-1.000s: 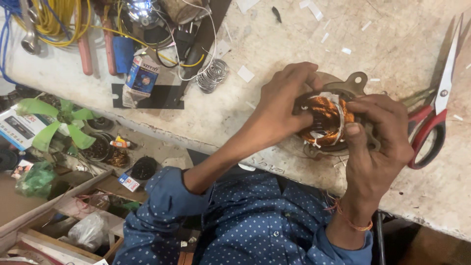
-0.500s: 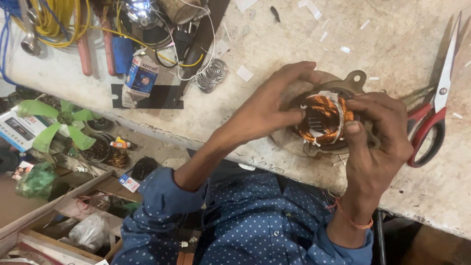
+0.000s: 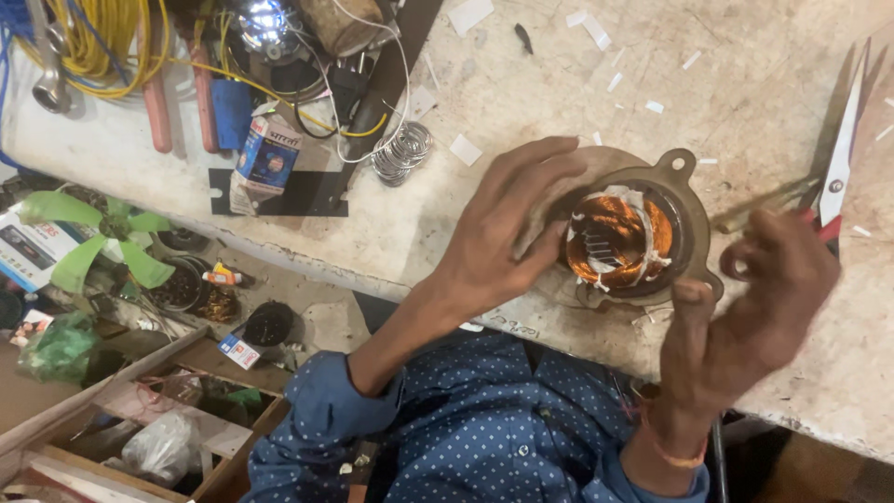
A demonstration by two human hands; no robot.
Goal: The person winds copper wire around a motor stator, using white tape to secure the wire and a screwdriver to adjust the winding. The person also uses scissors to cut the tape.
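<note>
— How far is the motor work?

— The copper coil (image 3: 616,237) sits already inside the round metal housing (image 3: 687,200) on the workbench (image 3: 521,65), with white paper strips in it; loose ends remain, I think. The left hand (image 3: 507,228) rests flat against the housing. The right hand (image 3: 759,298) hovers beside it, fingers curled, holding nothing.

— Any containers?

— A wooden crate (image 3: 56,438) on the floor holds plastic bags.

An electrical repair workshop, shown by a scuffed desk (image 3: 521,84) bearing a copper-wound motor stator (image 3: 619,237), coiled yellow wire (image 3: 93,42), scissors (image 3: 833,177), and a green fan blade (image 3: 107,233) below.
</note>
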